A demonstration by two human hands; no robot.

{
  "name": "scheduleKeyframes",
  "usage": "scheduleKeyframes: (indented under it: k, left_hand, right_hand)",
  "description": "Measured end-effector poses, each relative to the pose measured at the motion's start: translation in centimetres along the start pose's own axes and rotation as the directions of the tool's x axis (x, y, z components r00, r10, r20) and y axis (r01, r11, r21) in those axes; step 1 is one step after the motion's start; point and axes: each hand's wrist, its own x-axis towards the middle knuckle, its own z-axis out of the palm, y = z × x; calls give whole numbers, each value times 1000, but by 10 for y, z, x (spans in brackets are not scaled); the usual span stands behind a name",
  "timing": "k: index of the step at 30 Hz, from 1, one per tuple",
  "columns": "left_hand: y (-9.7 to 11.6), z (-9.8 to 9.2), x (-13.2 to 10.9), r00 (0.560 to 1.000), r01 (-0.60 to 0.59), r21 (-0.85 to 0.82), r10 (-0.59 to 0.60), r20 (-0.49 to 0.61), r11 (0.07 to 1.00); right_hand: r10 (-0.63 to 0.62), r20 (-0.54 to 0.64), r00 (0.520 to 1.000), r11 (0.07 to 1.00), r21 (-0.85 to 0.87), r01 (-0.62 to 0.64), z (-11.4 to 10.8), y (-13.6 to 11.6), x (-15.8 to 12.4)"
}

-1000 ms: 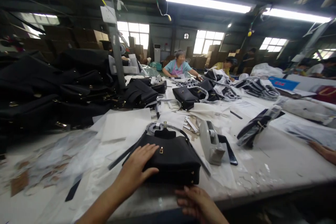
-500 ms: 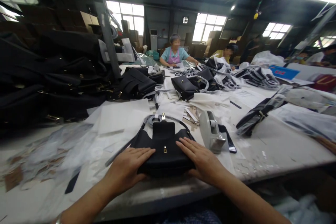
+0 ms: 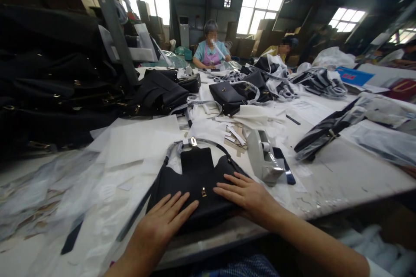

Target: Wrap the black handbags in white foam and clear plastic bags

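Note:
A black handbag (image 3: 208,169) with a gold clasp lies at the near edge of the worktable, its flap folded back and its strap looped behind it. My left hand (image 3: 165,220) rests on the bag's left front, fingers stretched out and apart. On the right front of the bag lies my right hand (image 3: 243,192), also flat with spread fingers. The thumbs are mostly hidden. Just right of the bag stands a grey tape dispenser (image 3: 262,156), with a dark phone (image 3: 286,166) beside it.
White paper sheets (image 3: 139,140) and clear plastic bags (image 3: 78,190) lie to the left. A heap of black bags (image 3: 58,82) fills the far left, by a metal post (image 3: 113,26). Wrapped bags (image 3: 328,132) lie at right. Across the table sits a person in an apron (image 3: 211,56).
My view has tilted down and turned slightly. The handbag has rotated a little, its left side nearer me. My left hand has slid toward me, and my right hand has shifted slightly on the bag.

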Motion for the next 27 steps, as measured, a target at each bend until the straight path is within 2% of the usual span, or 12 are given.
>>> scheduleKeyframes:
  k: [3,5,7,10,13,15,19,23,27]
  left_hand:
    - [5,15,-11,995,-4,84,12,-97,996]
    - [6,20,-14,994,35,80,-27,-106,996]
    - [7,19,-13,993,50,47,-45,-106,998]
    - [9,7,-3,995,89,10,-88,-44,996]
    - [17,-11,16,978,185,21,-186,96,983]
    - [23,-19,31,965,204,12,-203,167,979]
    - [27,-19,46,955,222,-35,-210,208,974]
    - [26,-5,39,969,200,-2,-198,151,980]
    - [24,14,28,987,148,86,-153,48,985]
  right_hand:
    - [-30,-140,990,997,-69,20,28,2,-9]
    - [-26,-220,975,996,-87,7,42,3,-14]
    - [-7,-244,970,997,-71,-11,47,5,-16]
    - [21,-160,987,1000,3,-21,35,5,-12]
    - [24,-14,1000,999,49,-23,13,1,-2]
    - [-4,50,999,999,46,2,-2,-3,7]
    - [-67,106,992,997,38,63,-16,-8,20]
    - [-83,99,992,996,-4,84,-7,-5,22]
    - [-68,-22,997,992,-111,66,22,0,17]
